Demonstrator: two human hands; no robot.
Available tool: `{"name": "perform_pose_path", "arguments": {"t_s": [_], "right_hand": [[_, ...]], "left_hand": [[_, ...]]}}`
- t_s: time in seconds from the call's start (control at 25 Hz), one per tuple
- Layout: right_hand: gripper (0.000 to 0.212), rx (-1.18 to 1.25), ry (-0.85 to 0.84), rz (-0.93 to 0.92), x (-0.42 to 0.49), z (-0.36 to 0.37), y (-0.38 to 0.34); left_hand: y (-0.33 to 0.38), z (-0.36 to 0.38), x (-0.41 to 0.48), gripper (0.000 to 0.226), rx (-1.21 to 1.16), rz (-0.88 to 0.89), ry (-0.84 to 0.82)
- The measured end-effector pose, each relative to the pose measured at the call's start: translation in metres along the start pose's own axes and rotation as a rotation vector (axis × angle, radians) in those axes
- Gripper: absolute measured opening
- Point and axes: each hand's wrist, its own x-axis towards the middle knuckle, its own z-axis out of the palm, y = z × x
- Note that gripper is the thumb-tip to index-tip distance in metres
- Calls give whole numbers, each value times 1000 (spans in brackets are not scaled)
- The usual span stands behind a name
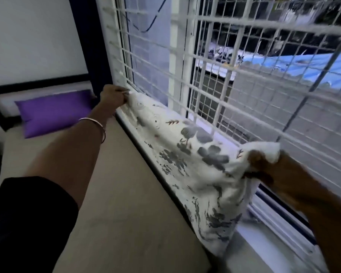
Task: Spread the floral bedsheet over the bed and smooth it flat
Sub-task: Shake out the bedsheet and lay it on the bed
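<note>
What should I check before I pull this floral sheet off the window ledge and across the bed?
1. Left hand grips the far end of the floral bedsheet: ok.
2. Right hand grips the near end: ok.
3. Sheet free of the window grille: cannot tell, it lies bunched against the bars.
4. Sheet opened out: not ok, it is crumpled along the sill.
5. Mattress uncovered for the sheet: ok.
6. Purple pillow out of the way: not ok, it lies at the head of the mattress.
</note>
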Motion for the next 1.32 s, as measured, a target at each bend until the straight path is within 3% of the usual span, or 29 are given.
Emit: {"name": "perform_pose_path", "arguments": {"t_s": [0.08,0.16,0.32,0.4,0.56,0.68,0.8,0.88,0.96,1.04,1.2,1.28,1.32], "right_hand": [[39,-36,-160,84,-17,46,26],[49,-30,-199,269,-41,104,68],[42,-189,-270,486,-76,205,124],[30,-234,-351,469,-86,256,140],[62,-371,-422,483,-104,335,201],[42,-516,-428,539,-114,378,238],[43,-700,-509,556,-112,420,263],[31,-732,-511,564,-120,433,290],[54,-786,-549,472,-127,447,312],[67,-743,-536,435,-127,459,330],[63,-591,-727,436,-135,472,361],[41,-309,-722,524,-145,470,369],[48,-127,-730,597,-149,466,373]], "left_hand": [[-40,-9,-17,20,-20,-55,-38],[-79,-25,-38,22,-22,-77,-91],[-162,-74,-76,23,-6,-115,-155],[-208,-101,-92,31,-3,-148,-174],[-297,-141,-124,31,4,-219,-179],[-356,-152,-154,19,115,-219,-258],[-415,-150,-218,43,382,-85,-179],[-429,-137,-280,38,371,-119,-158],[-419,-121,-342,36,274,-193,-196],[-411,-108,-394,47,291,-266,-239],[-425,-77,-456,72,571,-360,-336],[-440,-66,-473,60,515,-342,-241],[-450,-61,-480,52,516,-322,-185]]}}
